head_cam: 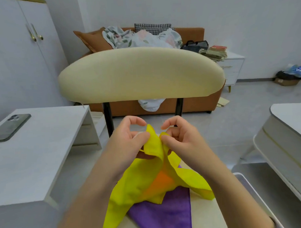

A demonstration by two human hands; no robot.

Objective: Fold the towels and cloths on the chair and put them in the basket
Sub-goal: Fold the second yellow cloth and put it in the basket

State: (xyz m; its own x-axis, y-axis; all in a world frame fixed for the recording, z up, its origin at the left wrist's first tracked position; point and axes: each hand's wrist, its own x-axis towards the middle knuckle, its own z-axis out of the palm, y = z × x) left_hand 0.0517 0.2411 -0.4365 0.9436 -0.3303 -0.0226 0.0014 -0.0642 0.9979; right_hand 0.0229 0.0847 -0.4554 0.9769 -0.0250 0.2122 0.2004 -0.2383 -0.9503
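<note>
Two hands: both are raised close together over the chair seat, almost touching, each pinching the same yellow cloth.
Left hand (130, 140): the thumb presses the cloth's top edge against the curled fingers; the index finger arches above it.
Right hand (179, 138): the thumb and curled fingers nip the edge just beside the left hand's grip.
Yellow cloth (140, 185): it hangs crumpled from both hands, and its lower folds spread below them towards the person.
Orange patch (163, 180): it shows amid the yellow folds below the hands; I cannot tell whether it is a separate cloth.
Purple cloth (167, 214): it lies flat beneath the yellow one, below the hands and nearer the person.
Chair (140, 75): its cream backrest stands beyond the hands on black posts, and its pale seat lies under the cloths.
Left of the hands: a white tabletop (36, 152) carries a dark phone (10, 127), well apart from them.
Right of the hands: another pale tabletop (291, 115), well apart.
Beyond the backrest: a brown sofa (193, 102) heaped with floral bedding (143, 37).
</note>
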